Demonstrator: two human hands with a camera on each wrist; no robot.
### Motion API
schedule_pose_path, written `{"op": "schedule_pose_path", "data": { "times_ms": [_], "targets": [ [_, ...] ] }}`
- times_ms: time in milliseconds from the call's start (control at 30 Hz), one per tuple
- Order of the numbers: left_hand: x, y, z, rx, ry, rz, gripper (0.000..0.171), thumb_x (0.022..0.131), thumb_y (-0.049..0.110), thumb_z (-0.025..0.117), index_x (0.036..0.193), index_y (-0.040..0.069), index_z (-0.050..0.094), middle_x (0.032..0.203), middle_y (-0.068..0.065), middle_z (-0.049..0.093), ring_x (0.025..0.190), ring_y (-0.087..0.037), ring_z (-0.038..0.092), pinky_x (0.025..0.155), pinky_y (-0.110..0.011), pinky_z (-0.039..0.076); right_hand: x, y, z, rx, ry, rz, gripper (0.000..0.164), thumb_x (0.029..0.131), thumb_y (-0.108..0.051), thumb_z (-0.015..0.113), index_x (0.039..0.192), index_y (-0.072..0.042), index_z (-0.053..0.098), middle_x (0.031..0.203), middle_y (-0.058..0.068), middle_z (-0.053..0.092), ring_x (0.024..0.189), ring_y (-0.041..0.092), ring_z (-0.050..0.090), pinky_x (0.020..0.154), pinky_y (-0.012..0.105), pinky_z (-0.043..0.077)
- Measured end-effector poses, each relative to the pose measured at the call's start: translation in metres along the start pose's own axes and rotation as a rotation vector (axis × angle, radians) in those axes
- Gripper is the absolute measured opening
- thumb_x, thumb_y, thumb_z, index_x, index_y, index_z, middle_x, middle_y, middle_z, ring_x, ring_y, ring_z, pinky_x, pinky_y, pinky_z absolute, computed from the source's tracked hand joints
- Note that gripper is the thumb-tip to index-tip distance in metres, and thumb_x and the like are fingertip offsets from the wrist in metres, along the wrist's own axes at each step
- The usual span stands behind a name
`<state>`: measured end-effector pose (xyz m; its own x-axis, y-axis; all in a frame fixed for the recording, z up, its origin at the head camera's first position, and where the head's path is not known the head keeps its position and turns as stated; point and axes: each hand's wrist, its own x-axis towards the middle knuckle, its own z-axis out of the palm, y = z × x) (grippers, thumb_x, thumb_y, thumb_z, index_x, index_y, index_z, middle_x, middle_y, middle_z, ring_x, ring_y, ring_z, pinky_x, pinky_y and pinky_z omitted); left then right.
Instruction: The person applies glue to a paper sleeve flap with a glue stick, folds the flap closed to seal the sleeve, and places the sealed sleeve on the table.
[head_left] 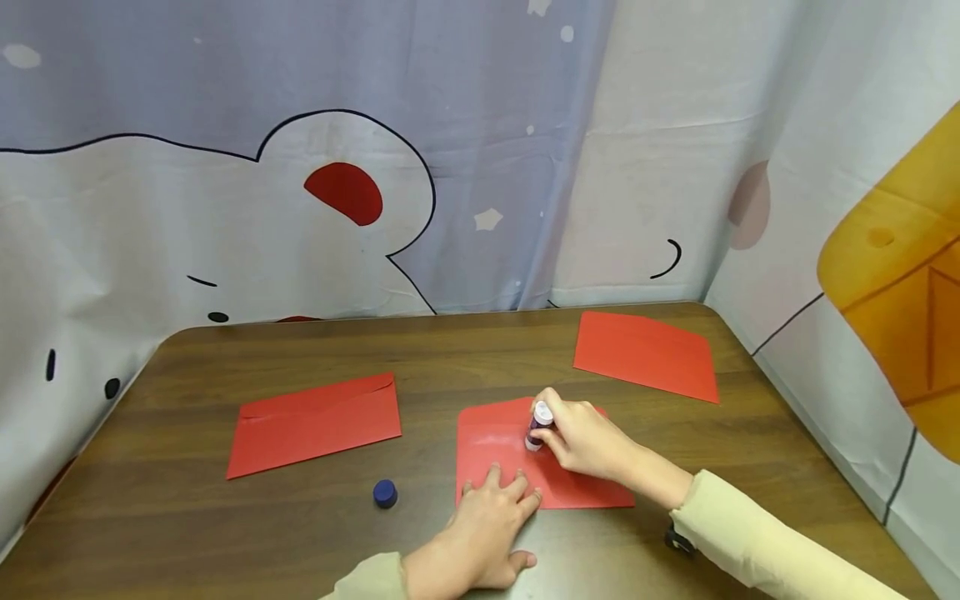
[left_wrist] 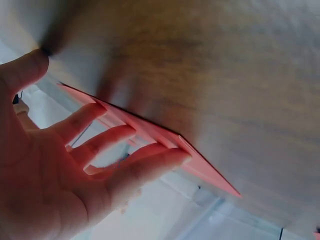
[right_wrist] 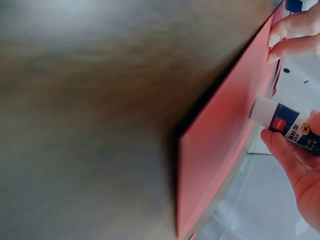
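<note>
A red envelope [head_left: 570, 492] lies on the table in front of the person, with a shiny streak across its upper part. The right hand [head_left: 588, 437] grips a glue stick [head_left: 536, 433], its white end up and its other end down at the envelope's surface. In the right wrist view the glue stick [right_wrist: 287, 125] shows a dark blue label and meets the red paper. The left hand [head_left: 487, 529] rests with spread fingers on the envelope's near left edge, its thumb on the table. The left wrist view shows those fingertips [left_wrist: 177, 156] on the paper.
A dark blue cap [head_left: 385, 493] stands on the wooden table [head_left: 225, 533] left of the left hand. One red envelope [head_left: 318, 425] lies at the left, another red envelope [head_left: 645, 354] at the back right. A printed curtain [head_left: 480, 158] hangs behind the table.
</note>
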<state>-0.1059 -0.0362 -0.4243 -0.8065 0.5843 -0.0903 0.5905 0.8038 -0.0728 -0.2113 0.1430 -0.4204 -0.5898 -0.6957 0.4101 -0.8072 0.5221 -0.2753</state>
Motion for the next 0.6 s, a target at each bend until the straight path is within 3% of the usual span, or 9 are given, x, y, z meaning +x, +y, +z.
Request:
{"op": "schedule_pose_path", "data": {
  "times_ms": [100, 233, 600],
  "targets": [
    [0.002, 0.001, -0.001, -0.002, -0.009, -0.003, 0.066, 0.078, 0.06, 0.066, 0.135, 0.03, 0.054, 0.138, 0.004, 0.051, 0.122, -0.033, 0.051, 0.075, -0.05, 0.055, 0.013, -0.002, 0.006, 0.024, -0.012, -0.023, 0.028, 0.089, -0.014, 0.067, 0.105, -0.004, 0.047, 0.085, -0.004, 0.066, 0.073, 0.008, 0.066, 0.067, 0.023, 0.054],
    [0.004, 0.004, -0.002, 0.001, -0.01, -0.008, 0.067, 0.077, 0.061, 0.067, 0.135, 0.03, 0.054, 0.136, 0.005, 0.051, 0.12, -0.032, 0.052, 0.074, -0.05, 0.055, 0.014, 0.0, 0.005, 0.008, -0.014, -0.029, 0.028, 0.089, -0.014, 0.068, 0.105, -0.004, 0.046, 0.085, -0.002, 0.065, 0.074, 0.01, 0.066, 0.067, 0.024, 0.054],
    [0.003, 0.002, -0.002, -0.027, -0.031, -0.034, 0.067, 0.078, 0.061, 0.066, 0.137, 0.032, 0.051, 0.138, 0.006, 0.05, 0.122, -0.031, 0.05, 0.077, -0.05, 0.055, -0.034, 0.034, -0.025, -0.099, 0.063, 0.073, 0.031, 0.083, -0.01, 0.073, 0.101, -0.004, 0.048, 0.088, -0.002, 0.063, 0.072, 0.009, 0.066, 0.065, 0.024, 0.054]
  ]
}}
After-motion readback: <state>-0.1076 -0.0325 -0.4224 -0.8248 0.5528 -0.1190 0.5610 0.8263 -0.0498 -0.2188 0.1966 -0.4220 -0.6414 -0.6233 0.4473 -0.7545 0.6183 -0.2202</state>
